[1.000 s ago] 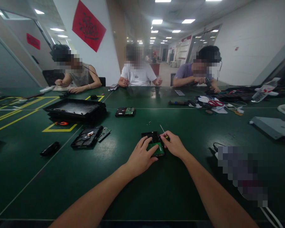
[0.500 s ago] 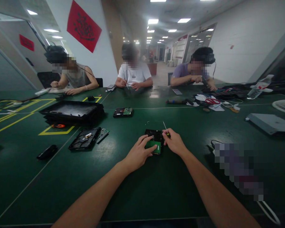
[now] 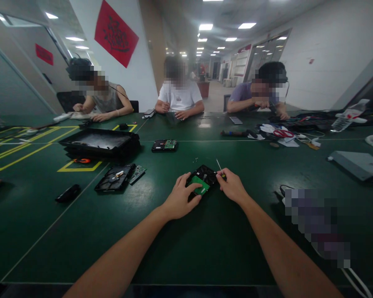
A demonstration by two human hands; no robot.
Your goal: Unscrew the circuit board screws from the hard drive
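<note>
I had L hand (image 3: 180, 199) clamped on hard drive (image 3: 205, 179), its long axis near-left to far-right. R hand (image 3: 233, 187) pinched screwdriver (image 3: 219, 166) just beside its far-right corner.

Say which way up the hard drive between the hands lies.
Board side up: the green circuit board shows on top of the hard drive, under fingers of the left hand. The right hand holds a screwdriver.

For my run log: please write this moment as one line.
left hand: grips hard drive | right hand: holds screwdriver | table: green
</note>
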